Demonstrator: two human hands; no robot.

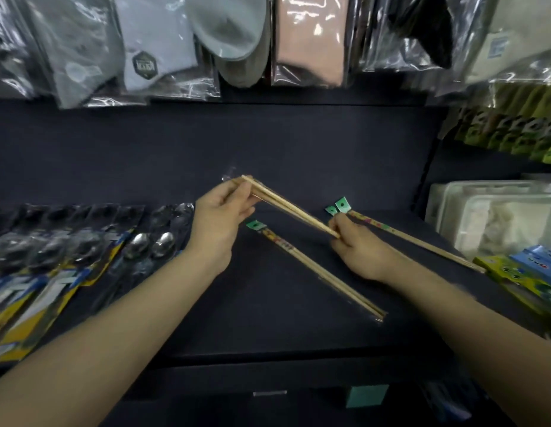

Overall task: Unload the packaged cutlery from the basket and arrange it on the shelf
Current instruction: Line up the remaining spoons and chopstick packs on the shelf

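My left hand (220, 215) grips one end of a clear-wrapped pack of wooden chopsticks (291, 208) held above the dark shelf (298, 143). My right hand (358, 249) pinches the pack's other end. A second chopstick pack with a green tag (317, 271) lies flat on the shelf below my hands. A third tagged chopstick pack (412, 240) lies to the right, partly behind my right hand. Packaged metal spoons (151, 251) lie in a row at the left. No basket shows.
Bagged socks (163, 50) hang above the shelf. Clear plastic containers (495, 220) stand at the right, with colourful boxes (526, 275) in front of them. The shelf's front edge (268, 362) runs across below my forearms.
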